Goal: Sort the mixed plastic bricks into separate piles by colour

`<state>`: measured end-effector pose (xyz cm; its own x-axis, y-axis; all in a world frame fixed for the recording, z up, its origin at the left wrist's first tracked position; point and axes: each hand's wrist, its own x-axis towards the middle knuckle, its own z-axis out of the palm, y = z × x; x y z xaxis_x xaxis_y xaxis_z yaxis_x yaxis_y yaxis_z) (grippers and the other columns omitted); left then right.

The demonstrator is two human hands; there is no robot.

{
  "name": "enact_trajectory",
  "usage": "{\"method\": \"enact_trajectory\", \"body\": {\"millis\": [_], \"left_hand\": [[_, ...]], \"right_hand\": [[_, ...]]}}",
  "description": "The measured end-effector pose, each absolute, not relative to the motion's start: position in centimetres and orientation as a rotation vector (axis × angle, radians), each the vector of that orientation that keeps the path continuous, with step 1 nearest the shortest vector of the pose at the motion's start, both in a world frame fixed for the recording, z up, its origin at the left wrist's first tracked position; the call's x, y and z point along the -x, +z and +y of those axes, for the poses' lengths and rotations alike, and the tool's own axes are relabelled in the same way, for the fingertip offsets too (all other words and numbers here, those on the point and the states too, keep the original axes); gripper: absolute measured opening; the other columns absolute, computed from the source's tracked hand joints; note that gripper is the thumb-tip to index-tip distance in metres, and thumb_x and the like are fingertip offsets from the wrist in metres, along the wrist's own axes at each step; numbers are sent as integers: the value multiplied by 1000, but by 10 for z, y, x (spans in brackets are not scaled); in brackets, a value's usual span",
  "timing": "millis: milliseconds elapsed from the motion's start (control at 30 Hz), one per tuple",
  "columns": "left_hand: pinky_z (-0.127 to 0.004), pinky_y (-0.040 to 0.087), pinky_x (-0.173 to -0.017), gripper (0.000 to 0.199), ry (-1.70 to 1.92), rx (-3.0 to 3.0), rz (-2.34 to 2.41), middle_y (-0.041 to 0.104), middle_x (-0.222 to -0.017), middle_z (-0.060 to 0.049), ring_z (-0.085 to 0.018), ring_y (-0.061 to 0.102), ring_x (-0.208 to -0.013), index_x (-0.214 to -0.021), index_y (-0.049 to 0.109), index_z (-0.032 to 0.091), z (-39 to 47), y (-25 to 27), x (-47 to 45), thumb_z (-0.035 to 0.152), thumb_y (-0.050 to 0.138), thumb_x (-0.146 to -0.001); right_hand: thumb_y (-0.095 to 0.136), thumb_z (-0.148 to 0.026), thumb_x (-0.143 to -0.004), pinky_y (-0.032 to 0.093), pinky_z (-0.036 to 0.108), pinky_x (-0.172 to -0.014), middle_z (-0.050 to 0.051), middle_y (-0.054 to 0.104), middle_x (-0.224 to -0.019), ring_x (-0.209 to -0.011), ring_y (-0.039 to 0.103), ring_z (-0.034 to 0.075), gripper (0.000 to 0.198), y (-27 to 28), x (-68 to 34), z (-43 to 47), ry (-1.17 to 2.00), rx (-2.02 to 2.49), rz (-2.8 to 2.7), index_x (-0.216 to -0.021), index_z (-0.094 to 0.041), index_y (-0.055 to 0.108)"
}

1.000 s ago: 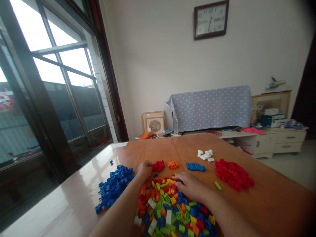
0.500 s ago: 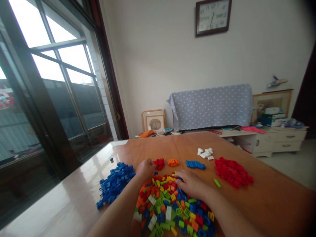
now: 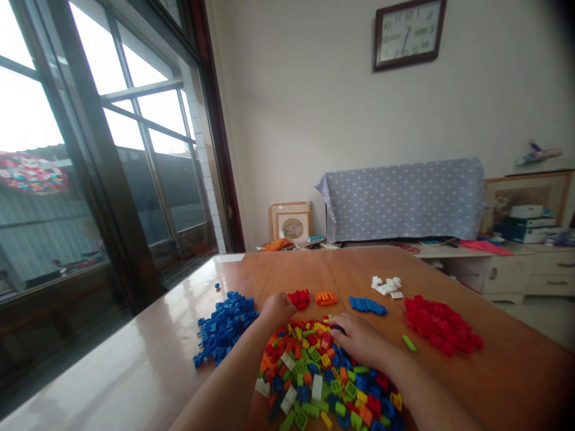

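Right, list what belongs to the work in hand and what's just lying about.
In the work:
mixed brick pile, at the right hand
short red row, at the left hand
orange row
blue row
blue pile
red pile
white pieces
lone green brick

Just lying about:
framed pictures
spotted cloth
stacked boxes
pink item

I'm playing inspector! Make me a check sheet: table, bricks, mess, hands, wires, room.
Surface: brown table, shiny at left.
Job's things: mixed pile in front; blue pile left; red pile right; red row, orange row, blue row and white bricks farther back.
Clutter: lone green brick, lone blue brick.
Grip: left hand at red row's left end; right hand over mixed pile; contents unclear.
Cables: nothing seen.
Surroundings: window, clock, dotted cloth.
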<state>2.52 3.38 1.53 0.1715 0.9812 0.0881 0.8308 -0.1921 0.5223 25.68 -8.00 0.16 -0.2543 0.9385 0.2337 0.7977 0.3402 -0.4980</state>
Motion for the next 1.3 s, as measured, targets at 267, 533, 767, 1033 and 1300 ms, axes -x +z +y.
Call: {"method": "enact_trajectory", "body": {"millis": [267, 533, 767, 1033, 1300], "left_hand": [[-25, 36, -64, 16, 810, -2177, 1843, 72, -84, -4, -18, 62, -76, -84, 72, 19, 15, 35, 55, 28, 58, -82], [-37, 45, -85, 31, 864, -2014, 2266, 71, -119, -7, -31, 63, -109, -110, 75, 32, -1, 51, 119, 40, 55, -87], [-30, 48, -88, 29, 1296, -1908, 2016, 73, -111, -8, -23, 66, -102, -106, 73, 21, 6, 50, 117, 29, 50, -90], [-25, 42, -70, 27, 918, -2187, 1587, 71, -83, -5, -18, 63, -80, -99, 72, 15, -4, 41, 32, 21, 47, -91], [-29, 44, -81, 27, 536, -2332, 1256, 72, -97, -10, -24, 64, -93, -90, 72, 19, -20, 17, -39, 29, 48, -94]], "right_hand": [[51, -34, -92, 47, 36, -93, 11, 75, -111, -102, 67, 26, 32, 1, -258, -80, 389, 1503, -2132, -110, -21, 75], [49, -41, -93, 47, 38, -99, 11, 73, -122, -113, 65, 27, 40, -7, -262, -77, 420, 1530, -2125, -118, -19, 72], [51, -43, -92, 47, 39, -100, 11, 73, -121, -112, 65, 28, 41, -9, -266, -75, 440, 1516, -2086, -118, -20, 73], [47, -40, -93, 48, 41, -100, 11, 72, -124, -114, 65, 28, 43, -18, -274, -60, 467, 1548, -1902, -122, -19, 71], [35, -52, -100, 22, 55, -121, 11, 49, -153, -146, 37, 32, 57, -20, -268, -60, 555, 1671, -2036, -146, -22, 53]]}}
